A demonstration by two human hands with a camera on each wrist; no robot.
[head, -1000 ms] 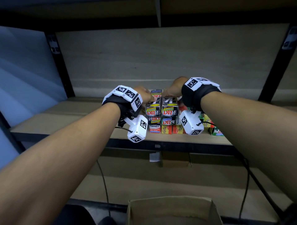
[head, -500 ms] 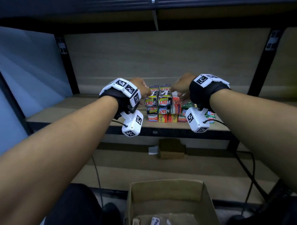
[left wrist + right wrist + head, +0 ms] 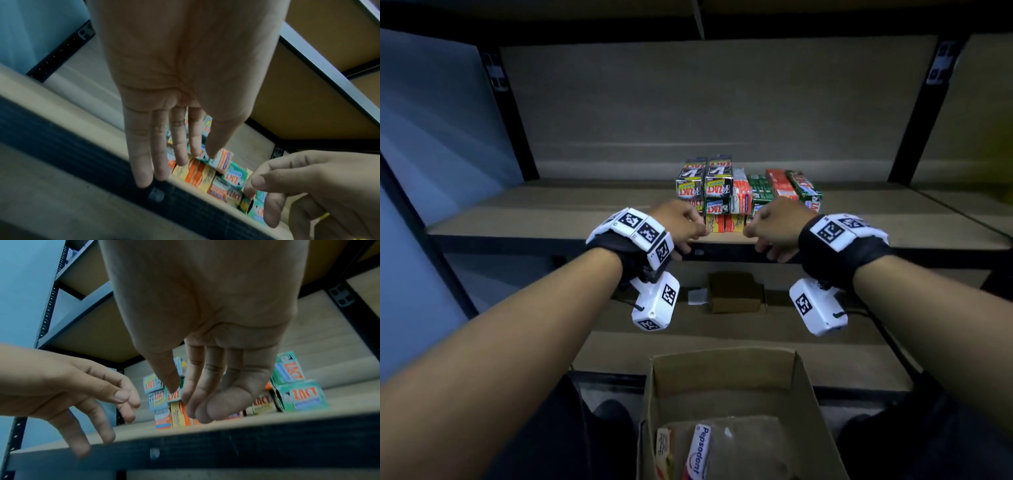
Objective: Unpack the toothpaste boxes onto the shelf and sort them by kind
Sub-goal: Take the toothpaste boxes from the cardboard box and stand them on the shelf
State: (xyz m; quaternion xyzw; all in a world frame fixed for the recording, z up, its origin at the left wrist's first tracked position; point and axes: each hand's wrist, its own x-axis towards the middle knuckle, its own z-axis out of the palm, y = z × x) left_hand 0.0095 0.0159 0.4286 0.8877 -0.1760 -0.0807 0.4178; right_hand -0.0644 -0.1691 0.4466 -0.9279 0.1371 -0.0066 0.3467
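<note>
Toothpaste boxes [image 3: 726, 192] stacked end-on near the middle of the shelf [image 3: 551, 219], set back a little from its dark front rail [image 3: 517, 245]. Black-and-yellow ZACT boxes [image 3: 705, 181] piled at the left of the stack; orange-and-white boxes [image 3: 741, 195] in the middle and along the bottom row; green boxes [image 3: 760, 190] and a red box [image 3: 779, 183] lying lengthwise at the right. Left hand [image 3: 681, 228] and right hand [image 3: 774, 229] level with the front rail, just in front of the stack, near each other but apart, touching no box. Left hand [image 3: 174, 81] with fingers [image 3: 141, 154] straight and slightly spread, pointing toward the boxes, nothing held. Right hand [image 3: 216, 321] relaxed, fingers [image 3: 205, 386] loosely bent, thumb apart from them, nothing held. Tracking bands with black-and-white markers [image 3: 643, 233] strapped on both wrists, a white camera block [image 3: 655, 301] hanging beneath each. Cardboard carton [image 3: 726, 377] open below the hands, in front of the shelving; inside it a white Pepsodent box [image 3: 698, 452] and a yellowish box [image 3: 664, 448] beside it at the left. Small brown box [image 3: 734, 291] on the lower shelf level, under the rail.
</note>
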